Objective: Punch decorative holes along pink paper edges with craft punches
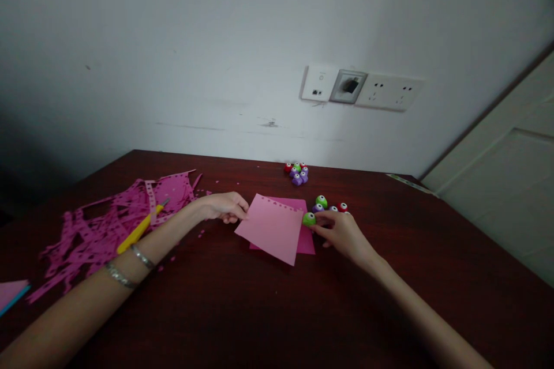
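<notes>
My left hand (228, 207) is closed on the left edge of a light pink paper sheet (272, 230). A row of small punched holes runs along the sheet's far edge. Under it lies a darker pink sheet (307, 242), showing at the back and right. Between thumb and fingers of my right hand (344, 234) is a small green craft punch (309, 219) with a white and dark round top, at the light sheet's right corner. Whether its jaw is around the paper I cannot tell. Just behind that hand stand another green punch (321, 201), a red punch (343, 207) and purple ones, partly hidden.
Pink punched paper strips (99, 230) are heaped at the left, with a yellow-handled cutter (141, 232) on them. More small punches (296, 180) cluster near the wall. Tiny pink cutouts are scattered about. A pink pad (11, 293) lies at the left edge. Sockets (389, 92) are on the wall.
</notes>
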`<state>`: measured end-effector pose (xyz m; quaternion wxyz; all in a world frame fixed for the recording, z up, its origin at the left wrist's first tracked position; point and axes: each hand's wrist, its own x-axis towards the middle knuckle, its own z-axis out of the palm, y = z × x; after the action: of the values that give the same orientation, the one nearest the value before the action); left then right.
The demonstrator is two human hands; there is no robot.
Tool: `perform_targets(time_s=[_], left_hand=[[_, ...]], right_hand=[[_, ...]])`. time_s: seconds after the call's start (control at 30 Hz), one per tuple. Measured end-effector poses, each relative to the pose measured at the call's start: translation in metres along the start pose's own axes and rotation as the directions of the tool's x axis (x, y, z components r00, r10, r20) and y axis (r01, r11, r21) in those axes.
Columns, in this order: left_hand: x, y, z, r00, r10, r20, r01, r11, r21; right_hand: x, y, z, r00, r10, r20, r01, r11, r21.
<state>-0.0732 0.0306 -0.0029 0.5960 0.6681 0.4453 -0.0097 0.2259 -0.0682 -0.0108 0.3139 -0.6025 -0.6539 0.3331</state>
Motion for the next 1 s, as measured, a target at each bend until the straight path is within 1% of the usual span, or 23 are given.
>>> perform_targets(time_s=[0.33,0.57,0.83,1.0], left_hand=[[-0.0022,0.0028,0.0021,1.000,-0.011,0.000,0.011,1.000,0.000],[-0.0023,0.0022,0.0028,0.999,0.028,0.021,-0.028,1.000,-0.014],[-0.0019,0.0036,0.0046,0.999,0.008,0.035,-0.007,0.999,-0.037],[0.0010,-0.0011,0.0034,0.998,0.030,0.064,-0.025,0.997,-0.072]], right_hand=[[0.0006,0.0013,0.0002,1.000,0.001,0.004,-0.001,1.000,0.012],[0.0005,0.0015,0.0014,1.000,-0.014,0.012,0.014,1.000,0.008],[-0.0008,0.0013,0.0023,1.000,-0.011,0.016,0.012,0.998,-0.058],[0.0001,0.0046,0.0015,1.000,-0.029,0.008,0.030,0.998,-0.060]])
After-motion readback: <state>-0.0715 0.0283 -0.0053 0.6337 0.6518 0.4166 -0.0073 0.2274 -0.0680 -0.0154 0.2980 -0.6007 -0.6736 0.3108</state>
